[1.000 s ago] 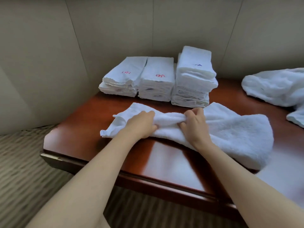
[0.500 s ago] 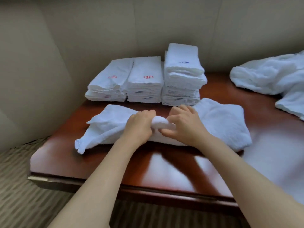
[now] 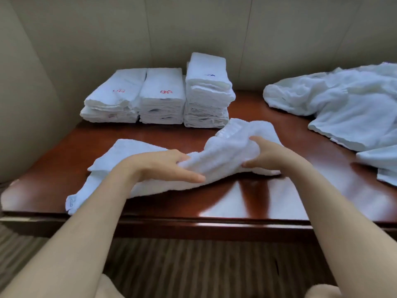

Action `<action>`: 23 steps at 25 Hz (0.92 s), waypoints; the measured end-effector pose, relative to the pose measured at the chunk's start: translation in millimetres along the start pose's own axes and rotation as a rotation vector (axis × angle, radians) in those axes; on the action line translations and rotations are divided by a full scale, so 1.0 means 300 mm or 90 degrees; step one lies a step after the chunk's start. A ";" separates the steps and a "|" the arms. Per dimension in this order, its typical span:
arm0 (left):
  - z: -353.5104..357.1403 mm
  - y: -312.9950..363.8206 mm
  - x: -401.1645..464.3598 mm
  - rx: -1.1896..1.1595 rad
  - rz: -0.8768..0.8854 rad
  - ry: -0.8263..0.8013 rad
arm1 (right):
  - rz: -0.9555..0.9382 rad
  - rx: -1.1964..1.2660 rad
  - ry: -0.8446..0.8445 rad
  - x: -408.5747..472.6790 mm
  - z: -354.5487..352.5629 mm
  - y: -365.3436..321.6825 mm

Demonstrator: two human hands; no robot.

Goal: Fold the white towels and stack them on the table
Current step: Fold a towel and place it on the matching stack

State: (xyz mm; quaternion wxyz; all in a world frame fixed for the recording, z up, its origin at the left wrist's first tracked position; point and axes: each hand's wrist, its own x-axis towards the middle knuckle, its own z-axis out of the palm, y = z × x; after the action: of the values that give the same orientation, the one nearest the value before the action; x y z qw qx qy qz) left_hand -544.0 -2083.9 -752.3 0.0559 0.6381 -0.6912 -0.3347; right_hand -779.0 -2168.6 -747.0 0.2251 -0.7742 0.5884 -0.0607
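White towel [image 3: 227, 155] (bunched, half-lifted) | both hands grip it | table [image 3: 247, 198]

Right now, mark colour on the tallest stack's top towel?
Blue mark on the tallest stack; head view, the only one.

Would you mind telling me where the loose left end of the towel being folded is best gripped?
Probably the corner of the towel near the table front edge, pinched from the left: it lies flat and free, while both hands grip the bunched middle.
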 end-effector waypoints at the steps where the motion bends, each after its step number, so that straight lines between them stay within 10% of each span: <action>1: 0.006 0.019 -0.019 -0.025 0.003 -0.059 | 0.012 0.112 0.029 0.017 0.014 -0.004; 5: 0.054 0.093 0.030 -0.100 0.047 -0.096 | 0.133 0.585 0.079 0.073 0.042 -0.074; 10: 0.083 0.145 0.091 -0.089 0.031 -0.062 | 0.049 0.364 0.075 0.134 0.137 -0.117; 12: 0.083 0.148 0.113 -0.133 -0.004 0.003 | 0.043 0.580 0.108 0.129 0.118 -0.079; 16: 0.102 0.073 0.193 0.196 -0.075 0.137 | 0.076 0.986 0.289 0.084 0.016 0.062; 23: 0.046 0.081 0.180 0.441 -0.216 0.262 | 0.173 0.278 0.078 -0.057 0.070 0.117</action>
State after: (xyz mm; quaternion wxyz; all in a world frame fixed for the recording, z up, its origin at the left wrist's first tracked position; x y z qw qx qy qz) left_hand -581.3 -2129.1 -768.8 -0.0807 0.7772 -0.6223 0.0469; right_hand -807.7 -2153.9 -777.6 0.3570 -0.6161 0.6725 -0.2020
